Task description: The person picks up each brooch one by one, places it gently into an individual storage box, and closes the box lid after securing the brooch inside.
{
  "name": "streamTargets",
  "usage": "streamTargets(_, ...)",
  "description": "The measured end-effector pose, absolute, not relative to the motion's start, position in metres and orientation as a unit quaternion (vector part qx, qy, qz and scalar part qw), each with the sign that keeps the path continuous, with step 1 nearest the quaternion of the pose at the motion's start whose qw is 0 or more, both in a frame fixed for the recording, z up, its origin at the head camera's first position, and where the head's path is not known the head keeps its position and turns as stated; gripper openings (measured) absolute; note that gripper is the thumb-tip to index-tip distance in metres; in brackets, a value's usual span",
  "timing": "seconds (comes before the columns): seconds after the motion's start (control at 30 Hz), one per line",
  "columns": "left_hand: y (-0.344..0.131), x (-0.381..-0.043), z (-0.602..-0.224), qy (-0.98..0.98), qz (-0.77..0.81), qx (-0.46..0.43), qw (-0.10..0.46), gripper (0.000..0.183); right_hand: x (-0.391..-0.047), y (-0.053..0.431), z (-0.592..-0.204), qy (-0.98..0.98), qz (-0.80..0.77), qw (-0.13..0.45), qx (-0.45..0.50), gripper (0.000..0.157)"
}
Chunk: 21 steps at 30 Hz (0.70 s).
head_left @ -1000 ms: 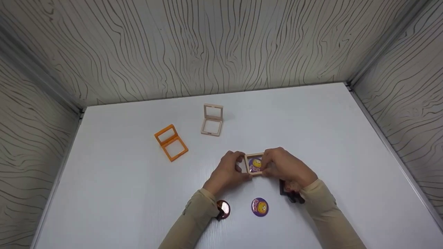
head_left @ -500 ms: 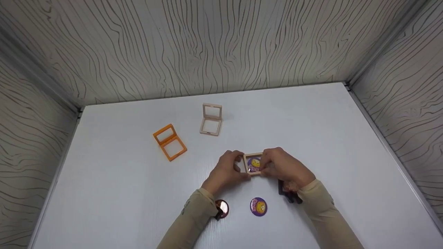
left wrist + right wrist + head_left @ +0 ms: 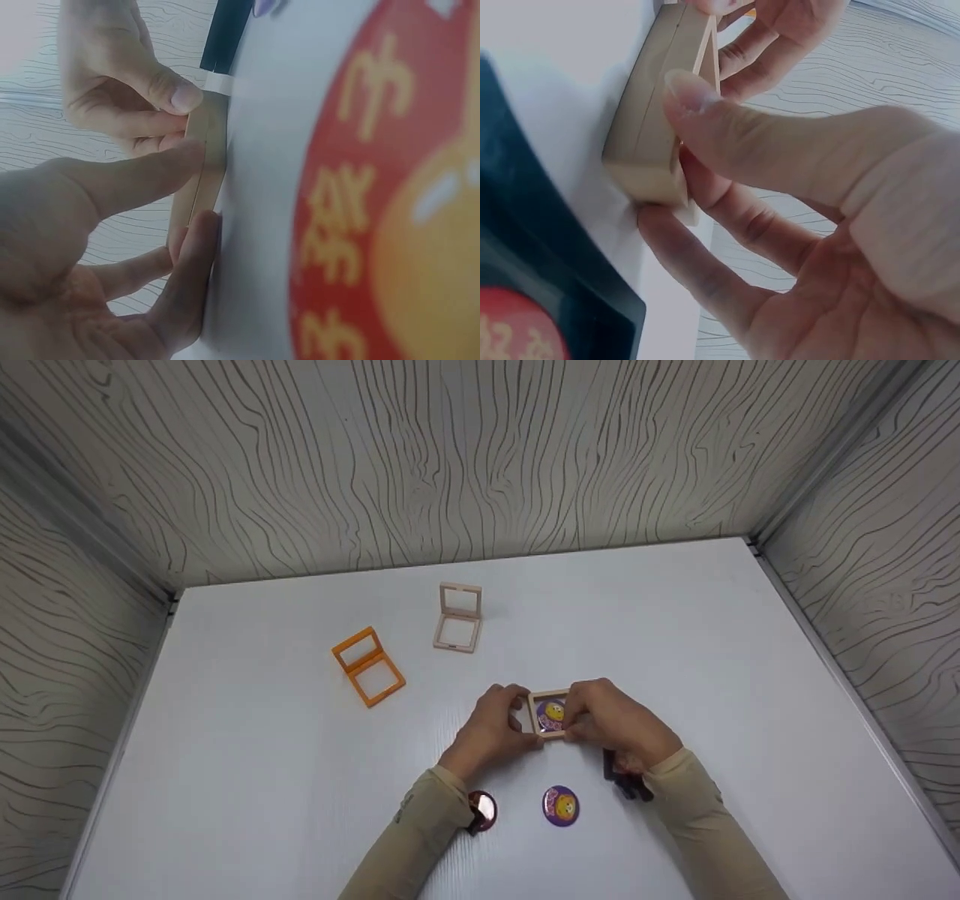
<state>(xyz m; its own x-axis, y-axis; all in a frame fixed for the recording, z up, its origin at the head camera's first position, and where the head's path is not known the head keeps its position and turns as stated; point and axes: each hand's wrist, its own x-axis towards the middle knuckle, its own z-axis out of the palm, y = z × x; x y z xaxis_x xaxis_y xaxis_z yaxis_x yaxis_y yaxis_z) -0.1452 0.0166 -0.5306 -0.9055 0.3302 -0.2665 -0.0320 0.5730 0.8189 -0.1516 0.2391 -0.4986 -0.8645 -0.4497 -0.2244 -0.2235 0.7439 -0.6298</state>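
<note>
A beige square frame (image 3: 551, 735) stands on the white table between my hands, with a purple round badge (image 3: 551, 714) showing a yellow cartoon face inside it. My left hand (image 3: 491, 729) grips the frame's left side, thumb at the near edge and fingers at the far corner. From the right, my right hand (image 3: 621, 721) holds the frame, its thumb on the near side (image 3: 656, 97) and fingers curled over the top, covering the badge's right part. A seam runs along the frame's side (image 3: 206, 165) in the left wrist view.
Nearer lies a second purple badge (image 3: 561, 806). A red round badge (image 3: 486, 811) sits by my left wrist. Under my right wrist is a black frame (image 3: 547, 225) with a red badge (image 3: 517, 326). Farther back, an orange frame (image 3: 379, 679) and a beige one (image 3: 457, 634) stand unfolded.
Both hands keep their hold on the frame. The badge inside appears turned slightly, its face sitting a little higher; the other things stay put.
</note>
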Motion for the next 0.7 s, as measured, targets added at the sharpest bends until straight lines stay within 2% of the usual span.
streamTargets(0.2, 0.018, -0.144, -0.529, 0.866, 0.449, 0.079, 0.206, 0.069, -0.151, 0.238, -0.497, 0.912, -0.325, 0.218, -0.122, 0.021)
streamTargets(0.7, 0.003, -0.149, -0.517, 0.868, 0.436, 0.093, 0.217, 0.063, -0.146, 0.234, -0.491, 0.929, -0.281, 0.204, -0.124, 0.016)
